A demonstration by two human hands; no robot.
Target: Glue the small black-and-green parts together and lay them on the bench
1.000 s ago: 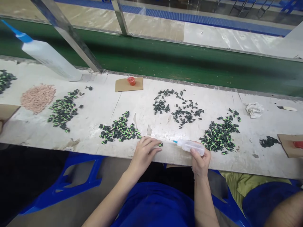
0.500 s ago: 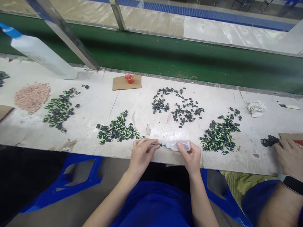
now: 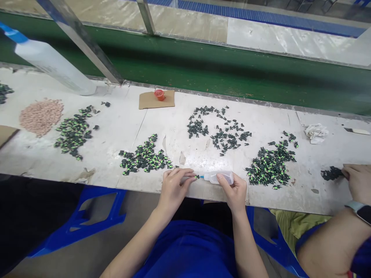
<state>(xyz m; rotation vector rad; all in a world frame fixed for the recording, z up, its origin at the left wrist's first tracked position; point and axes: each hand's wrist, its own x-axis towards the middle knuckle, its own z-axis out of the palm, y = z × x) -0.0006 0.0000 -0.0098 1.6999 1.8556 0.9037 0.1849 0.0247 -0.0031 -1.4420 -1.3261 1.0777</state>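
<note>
At the table's front edge, my left hand (image 3: 177,186) pinches a small black and green part (image 3: 197,177) between thumb and fingertips. My right hand (image 3: 234,190) is wrapped round a small clear squeeze bottle (image 3: 213,177), lying nearly level. Its blue tip points left and meets or nearly meets the small part. Left of my left hand lies a pile of black and green parts (image 3: 146,156). Another such pile (image 3: 271,164) lies right of my right hand. Loose small black pieces (image 3: 228,139) are spread beyond my hands.
A red cup (image 3: 159,95) stands on cardboard (image 3: 145,101) at the back. Pink pieces (image 3: 41,117), more black and green parts (image 3: 74,133) and a large white bottle (image 3: 56,67) are at left. Crumpled tissue (image 3: 316,133) lies at right, near another person's hand (image 3: 358,183).
The other person's hand at right has shifted and now touches the dark clump there. The view has shifted slightly. My hands keep nearly the same pose.
</note>
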